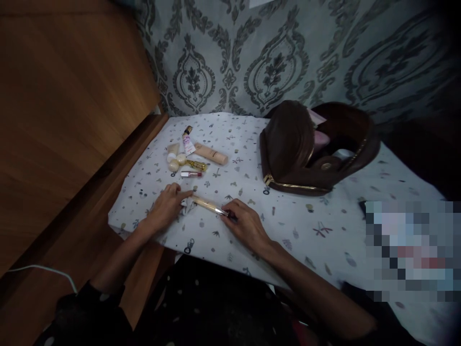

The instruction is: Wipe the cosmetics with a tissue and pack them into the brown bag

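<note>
My right hand (pixel 248 225) pinches a slim makeup brush (pixel 207 203) near its dark end. The brush has a pale wood-coloured handle and a silver band, and lies slanted just over the table. My left hand (pixel 167 206) is closed at the other end, its index finger reaching to the handle tip. A crumpled whitish cloth (pixel 188 206) shows under its fingers. Just beyond are a lipstick (pixel 191 174), a gold tube (pixel 197 165), a beige squeeze tube (pixel 212 154), a small white-and-pink tube (pixel 188 144) and round cream-coloured pieces (pixel 174 165).
An unzipped brown leather bag (pixel 288 149) with items inside stands at the back right. A blurred-out object (pixel 414 250) lies at the right. The table has a printed white cloth (pixel 230 254). A wooden cabinet (pixel 72 96) rises on the left, and a patterned wall (pixel 230 57) stands behind.
</note>
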{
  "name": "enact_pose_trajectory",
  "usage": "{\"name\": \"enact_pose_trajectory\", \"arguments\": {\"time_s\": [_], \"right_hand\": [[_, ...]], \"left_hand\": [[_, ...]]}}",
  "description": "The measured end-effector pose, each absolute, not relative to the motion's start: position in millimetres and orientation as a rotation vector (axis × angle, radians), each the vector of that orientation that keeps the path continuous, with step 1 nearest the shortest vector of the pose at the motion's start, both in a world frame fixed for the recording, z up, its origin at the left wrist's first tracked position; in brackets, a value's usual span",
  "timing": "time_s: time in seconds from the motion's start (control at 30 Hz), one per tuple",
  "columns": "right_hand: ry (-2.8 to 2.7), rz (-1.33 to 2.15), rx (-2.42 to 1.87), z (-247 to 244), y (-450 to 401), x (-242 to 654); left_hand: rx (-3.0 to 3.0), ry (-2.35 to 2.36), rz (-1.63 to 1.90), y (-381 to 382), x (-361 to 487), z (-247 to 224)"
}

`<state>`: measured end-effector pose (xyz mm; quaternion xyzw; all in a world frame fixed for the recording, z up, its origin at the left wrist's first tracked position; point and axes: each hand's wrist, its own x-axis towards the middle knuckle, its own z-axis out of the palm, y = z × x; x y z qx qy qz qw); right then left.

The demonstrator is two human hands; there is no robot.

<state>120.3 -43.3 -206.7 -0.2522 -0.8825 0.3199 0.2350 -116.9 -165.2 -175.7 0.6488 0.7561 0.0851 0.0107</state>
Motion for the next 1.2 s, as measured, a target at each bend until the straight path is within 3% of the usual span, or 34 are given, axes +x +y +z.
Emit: {"name": "enact_pose_trajectory", "arguments": {"time_s": [0.1,0.37,0.5,0.83,1.03,1.2], "right_hand": [[-2.42,0.896,-0.65,-206,-43,123],[-2.471,0.897,-0.66,-201,-44,123],[-2.494,0.843,-0.654,-203,-43,122],[-2.495,0.844,-0.641,-205,-43,123],[-2.5,0.817,-0.633,-206,-43,123],[-2.501,0.844,-0.655,-206,-43,122]], "left_hand": [[1.908,2.339,0.363,-172,-126,-171],[1.88,2.316,1.019,-157,-88,-146],[2.19,2.002,0.883,-145,-44,-166],[2.041,2.261,0.656,-161,-89,-175],[1.893,2.341,0.81,-173,-108,-171],[1.993,2.293,1.054,-174,-73,-170]]}}
